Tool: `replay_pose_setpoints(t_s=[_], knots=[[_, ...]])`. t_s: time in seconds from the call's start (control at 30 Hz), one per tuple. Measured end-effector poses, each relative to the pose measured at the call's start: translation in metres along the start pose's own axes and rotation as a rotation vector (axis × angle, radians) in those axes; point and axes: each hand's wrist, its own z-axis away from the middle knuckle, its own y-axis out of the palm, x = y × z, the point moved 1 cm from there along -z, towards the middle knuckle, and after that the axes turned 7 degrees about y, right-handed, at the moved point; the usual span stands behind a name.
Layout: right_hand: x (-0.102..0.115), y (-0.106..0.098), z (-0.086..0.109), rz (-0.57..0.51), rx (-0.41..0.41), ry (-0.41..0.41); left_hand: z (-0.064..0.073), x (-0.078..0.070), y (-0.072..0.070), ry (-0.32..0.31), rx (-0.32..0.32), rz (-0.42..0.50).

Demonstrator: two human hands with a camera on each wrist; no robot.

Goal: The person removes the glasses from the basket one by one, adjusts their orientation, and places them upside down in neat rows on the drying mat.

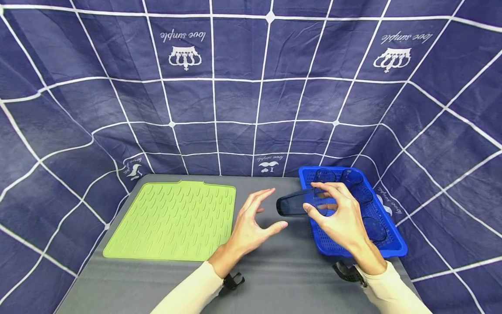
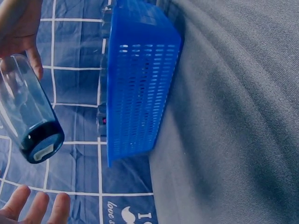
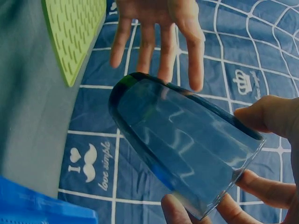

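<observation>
My right hand (image 1: pixel 340 213) grips a dark blue-tinted drinking glass (image 1: pixel 292 204) near its rim, thumb on one side and fingers on the other. The glass lies tipped on its side in the air, its thick base pointing left; a small pale label shows on that base in the left wrist view. Just left of the base is my left hand (image 1: pixel 251 224), fingers spread and holding nothing. In the right wrist view the glass (image 3: pixel 182 140) fills the middle, with the left hand's fingers (image 3: pixel 166 51) beyond it.
A blue perforated basket (image 1: pixel 396 250) at the right holds several similar glasses (image 1: pixel 374 229). On the left of the grey table (image 1: pixel 274 270) lies a green ridged drying mat (image 1: pixel 172 220). Dark blue cloth (image 1: pixel 239 100) with white lines hangs behind and at both sides.
</observation>
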Motion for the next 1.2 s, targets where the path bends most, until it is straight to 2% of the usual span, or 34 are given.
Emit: replay_pose_setpoints(t_s=[0.37,0.53,0.7,1.03,1.2], knots=[[0.007,0.012,0.002,-0.124,0.048,0.081,-0.002,-0.002,-0.001,-0.042,0.018,0.08],[0.009,0.018,0.003,-0.143,0.074,0.116,-0.001,-0.001,-0.001,-0.044,0.017,0.091],[0.01,0.024,0.004,-0.208,0.105,0.163,0.0,-0.001,-0.003,-0.055,0.02,0.101],[0.009,0.034,0.005,-0.366,0.155,0.213,0.0,0.002,-0.002,0.02,-0.024,0.113],[0.007,0.037,0.006,-0.44,0.169,0.207,0.0,0.001,-0.003,0.021,-0.038,0.143]])
